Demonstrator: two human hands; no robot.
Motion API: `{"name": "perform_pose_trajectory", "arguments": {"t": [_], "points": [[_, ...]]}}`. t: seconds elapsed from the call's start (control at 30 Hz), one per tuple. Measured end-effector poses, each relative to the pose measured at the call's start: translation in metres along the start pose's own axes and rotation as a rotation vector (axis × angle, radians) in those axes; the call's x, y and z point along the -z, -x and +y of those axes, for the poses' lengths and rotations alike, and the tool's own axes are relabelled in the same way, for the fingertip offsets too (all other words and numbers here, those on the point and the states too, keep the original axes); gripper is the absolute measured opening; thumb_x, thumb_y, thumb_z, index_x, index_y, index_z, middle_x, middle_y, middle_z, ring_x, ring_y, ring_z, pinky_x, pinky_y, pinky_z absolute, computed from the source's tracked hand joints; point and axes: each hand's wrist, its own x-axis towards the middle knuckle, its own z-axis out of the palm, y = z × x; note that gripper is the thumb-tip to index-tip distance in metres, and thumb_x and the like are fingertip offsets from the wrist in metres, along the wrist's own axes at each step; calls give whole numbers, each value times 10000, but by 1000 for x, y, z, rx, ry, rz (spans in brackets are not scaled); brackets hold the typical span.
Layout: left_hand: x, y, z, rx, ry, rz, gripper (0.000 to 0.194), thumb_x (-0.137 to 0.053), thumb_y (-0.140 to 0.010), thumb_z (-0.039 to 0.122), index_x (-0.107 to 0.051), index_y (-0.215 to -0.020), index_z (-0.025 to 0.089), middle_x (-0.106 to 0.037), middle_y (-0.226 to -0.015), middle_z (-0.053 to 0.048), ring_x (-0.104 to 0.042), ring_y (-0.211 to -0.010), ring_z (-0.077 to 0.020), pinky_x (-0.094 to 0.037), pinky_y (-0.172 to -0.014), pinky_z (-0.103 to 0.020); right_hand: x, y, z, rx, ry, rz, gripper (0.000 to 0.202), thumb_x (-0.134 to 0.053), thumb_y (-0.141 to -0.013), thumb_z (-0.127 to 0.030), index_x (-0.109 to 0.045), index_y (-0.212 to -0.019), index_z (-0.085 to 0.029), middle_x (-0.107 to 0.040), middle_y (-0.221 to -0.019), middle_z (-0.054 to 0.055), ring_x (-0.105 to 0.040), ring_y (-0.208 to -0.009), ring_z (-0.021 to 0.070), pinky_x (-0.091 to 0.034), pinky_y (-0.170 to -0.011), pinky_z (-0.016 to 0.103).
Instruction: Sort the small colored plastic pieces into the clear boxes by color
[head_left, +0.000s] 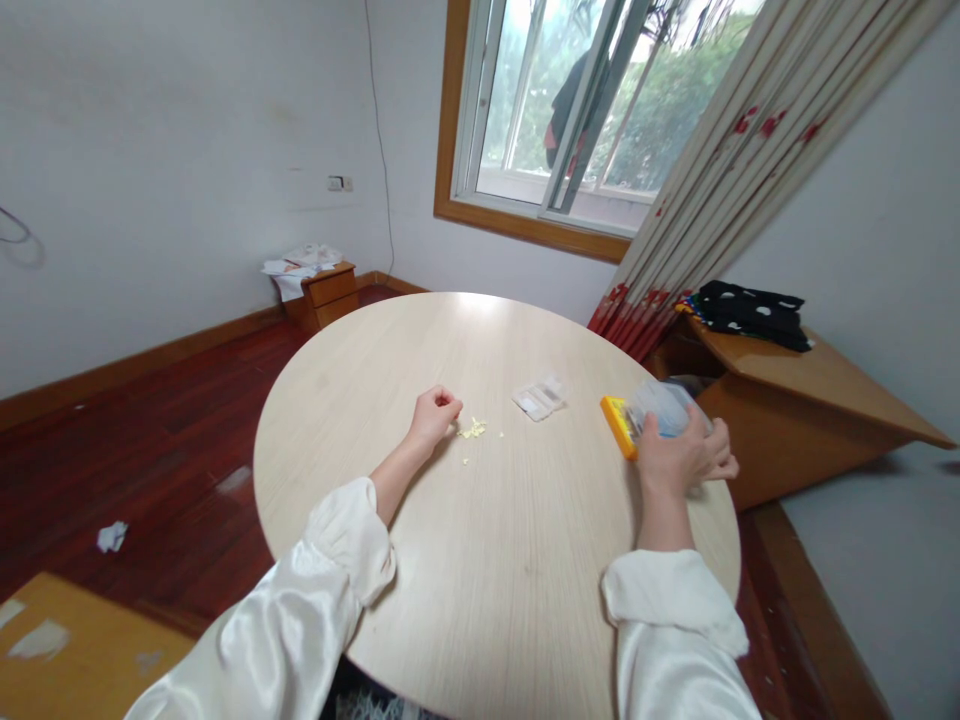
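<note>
My left hand [433, 418] rests on the round table [517, 540], its fingers curled into a pinch. Whatever those fingertips hold, if anything, is hidden. Right beside them lies a small heap of pale yellow bits [474, 429], with a few strays apart from it. On the right, my right hand [679, 455] grips a translucent plastic box [660, 405] from above, fingers spread over its near side. A yellow-edged case [619, 428] lies against the box's left side; its contents are unclear. Between the hands is a clear plastic packet [540, 398] with a printed label.
A tilted wooden furniture piece [810, 400] with a folded black cloth [754, 315] stands close to the table's right edge. Behind are a window [570, 110] and a long curtain [712, 170]. A small cabinet [330, 290] with papers stands in the far left corner.
</note>
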Motion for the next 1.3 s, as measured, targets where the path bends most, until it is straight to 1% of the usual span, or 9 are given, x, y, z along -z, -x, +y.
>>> {"name": "perform_pose_trajectory", "arguments": {"t": [0.17, 0.33, 0.43, 0.53, 0.63, 0.73, 0.93, 1.13, 1.3], "points": [[0, 0, 2, 3, 45, 13, 73, -524, -575, 149, -465, -535, 165, -496, -482, 47, -484, -487, -86, -355, -519, -209, 0, -2, -3, 3, -42, 49, 303, -652, -686, -308, -611, -943, -153, -501, -1126, 202, -437, -1104, 384, -211, -919, 603], [0, 1, 4, 24, 107, 3, 64, -519, -603, 146, -469, -567, 164, -499, -485, 52, -505, -481, -86, -363, -517, -204, 1, 6, -32, 119, -212, 116, 393, -647, -709, -357, -610, -1024, -125, -501, -1137, 204, -470, -1102, 363, -278, -944, 581], [-1, 4, 6, 44, 158, -69, 96, -567, -626, 160, -481, -585, 157, -513, -499, 45, -532, -507, -89, -387, -553, -212, -1, 26, -59, 258, -386, -12, 401, -592, -761, -409, -586, -1073, -157, -513, -1116, 153, -476, -1106, 315, -345, -937, 542], [-3, 10, 10, 88, 234, -235, 153, -665, -642, 222, -538, -656, 137, -570, -584, 15, -570, -575, -96, -431, -630, -238, -3, 55, -86, 355, -522, -191, 379, -563, -799, -410, -572, -1099, -178, -529, -1118, 133, -481, -1114, 285, -369, -949, 513], [-6, 15, 12, 162, 331, -409, 338, -759, -618, 303, -601, -859, 126, -641, -794, -39, -609, -694, -108, -458, -735, -276, -3, 82, -105, 400, -611, -374, 330, -542, -825, -383, -569, -1099, -201, -548, -1120, 119, -498, -1112, 261, -376, -962, 498], [-8, 18, 11, 181, 413, -511, 509, -807, -572, 384, -598, -962, 132, -643, -955, -76, -618, -820, -126, -447, -822, -291, -1, 100, -117, 409, -701, -481, 299, -532, -839, -358, -569, -1085, -191, -565, -1098, 118, -511, -1097, 242, -394, -963, 466], [-9, 17, 7, 147, 526, -524, 612, -837, -514, 410, -570, -996, 145, -639, -983, -78, -605, -929, -150, -417, -908, -308, 1, 112, -124, 352, -799, -596, 280, -539, -837, -362, -551, -1056, -188, -585, -1064, 100, -540, -1043, 218, -420, -945, 436], [-8, 18, 10, 146, 494, -491, 591, -833, -524, 375, -547, -1000, 171, -634, -902, -33, -606, -853, -123, -432, -840, -272, -5, 115, -120, 313, -768, -670, 318, -549, -822, -410, -545, -1046, -184, -621, -1042, 97, -569, -1011, 222, -446, -914, 439], [-8, 20, 9, 135, 443, -468, 619, -826, -525, 361, -507, -1026, 187, -626, -972, -48, -601, -876, -132, -435, -812, -273, -5, 115, -118, 365, -718, -681, 305, -492, -862, -412, -574, -1046, -182, -647, -1056, 112, -587, -1031, 226, -457, -922, 435]]}}
